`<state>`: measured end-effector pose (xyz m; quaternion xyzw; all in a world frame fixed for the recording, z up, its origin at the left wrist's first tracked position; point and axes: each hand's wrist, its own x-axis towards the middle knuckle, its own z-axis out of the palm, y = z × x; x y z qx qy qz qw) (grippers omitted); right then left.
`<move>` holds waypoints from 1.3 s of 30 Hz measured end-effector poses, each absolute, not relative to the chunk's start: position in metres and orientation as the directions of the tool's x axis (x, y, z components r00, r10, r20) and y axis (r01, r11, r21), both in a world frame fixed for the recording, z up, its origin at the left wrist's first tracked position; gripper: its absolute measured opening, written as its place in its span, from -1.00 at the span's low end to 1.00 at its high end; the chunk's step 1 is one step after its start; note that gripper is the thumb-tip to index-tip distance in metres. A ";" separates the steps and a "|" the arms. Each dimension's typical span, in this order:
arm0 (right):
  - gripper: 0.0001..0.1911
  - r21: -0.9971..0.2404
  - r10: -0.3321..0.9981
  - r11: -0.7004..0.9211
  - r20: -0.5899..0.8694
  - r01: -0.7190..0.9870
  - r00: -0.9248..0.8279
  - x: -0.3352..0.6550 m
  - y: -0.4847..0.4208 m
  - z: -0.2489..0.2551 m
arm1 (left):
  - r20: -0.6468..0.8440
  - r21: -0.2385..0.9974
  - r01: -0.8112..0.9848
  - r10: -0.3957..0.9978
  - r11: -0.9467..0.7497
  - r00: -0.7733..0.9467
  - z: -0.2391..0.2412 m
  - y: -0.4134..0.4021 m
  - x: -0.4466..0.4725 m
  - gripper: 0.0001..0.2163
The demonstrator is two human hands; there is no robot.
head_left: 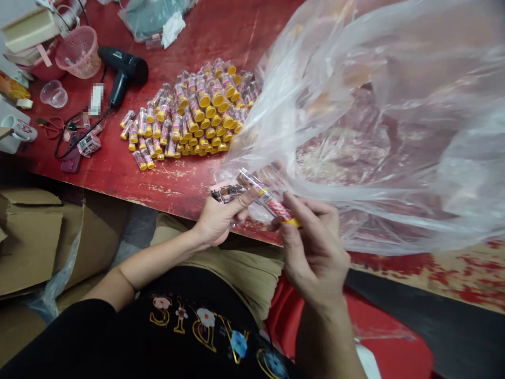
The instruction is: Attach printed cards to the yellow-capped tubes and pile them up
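My right hand (pixel 313 247) pinches a slim tube (pixel 268 199) with a printed label and a yellow cap, holding it slanted above the table's near edge. My left hand (pixel 221 218) is closed on a small stack of printed label sleeves (pixel 226 192), and its thumb touches the tube's upper part. A heap of several finished yellow-capped tubes (pixel 193 113) lies on the red table (pixel 177 176) beyond my hands. A large clear plastic bag (pixel 379 121) billows over the right half of the table, right behind my hands.
A black hair dryer (pixel 123 71) with its cord lies left of the heap. Farther left are a pink basket (pixel 78 51), a clear cup (pixel 54 95), a white mug (pixel 16 134) and a phone. Cardboard boxes (pixel 31 237) stand on the floor at left. A red stool (pixel 390 347) sits under me.
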<state>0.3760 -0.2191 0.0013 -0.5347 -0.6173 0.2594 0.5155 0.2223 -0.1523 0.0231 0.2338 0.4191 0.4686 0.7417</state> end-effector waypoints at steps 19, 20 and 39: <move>-0.79 -0.890 0.783 0.271 0.425 0.366 0.454 0.352 -0.216 -0.005 | -0.312 0.808 -0.406 0.895 0.427 0.320 0.012 -0.169 0.217 -0.52; -0.80 -0.885 0.774 0.275 0.435 0.375 0.461 0.352 -0.216 -0.005 | -0.308 0.809 -0.403 0.893 0.427 0.328 0.013 -0.170 0.217 -0.52; -0.73 -0.881 0.766 0.286 0.446 0.376 0.463 0.350 -0.217 -0.010 | -0.382 0.794 -0.382 0.877 0.472 0.290 0.019 -0.174 0.220 -0.51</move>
